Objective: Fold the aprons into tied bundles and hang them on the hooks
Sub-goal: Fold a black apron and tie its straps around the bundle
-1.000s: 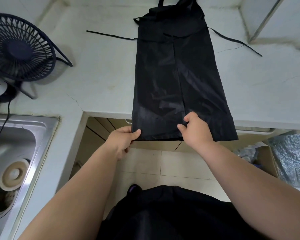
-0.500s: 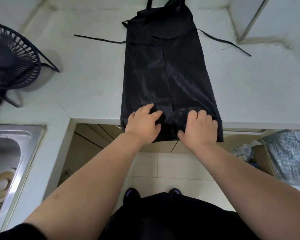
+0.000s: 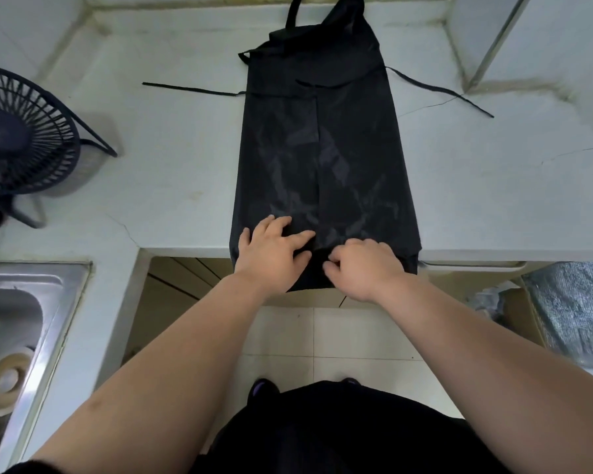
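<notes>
A black apron (image 3: 322,148) lies lengthwise on the pale counter (image 3: 172,186), folded into a long narrow strip. Its hem end hangs slightly over the counter's near edge. Thin waist ties stretch out to the left (image 3: 192,90) and right (image 3: 439,92), and the neck loop points to the back wall. My left hand (image 3: 273,249) lies flat with spread fingers on the near left of the cloth. My right hand (image 3: 363,268) has its fingers curled into the near hem, gripping the fabric.
A dark table fan (image 3: 18,145) stands on the counter at the left. A steel sink (image 3: 18,323) with a round strainer is at the lower left. A cardboard box with silver padding (image 3: 569,309) sits on the floor at the right. No hooks are in view.
Both hands moved from pinching the hanging hem up onto the cloth at the counter edge. The right hand's fingers have curled into the hem; the left shifted slightly right.
</notes>
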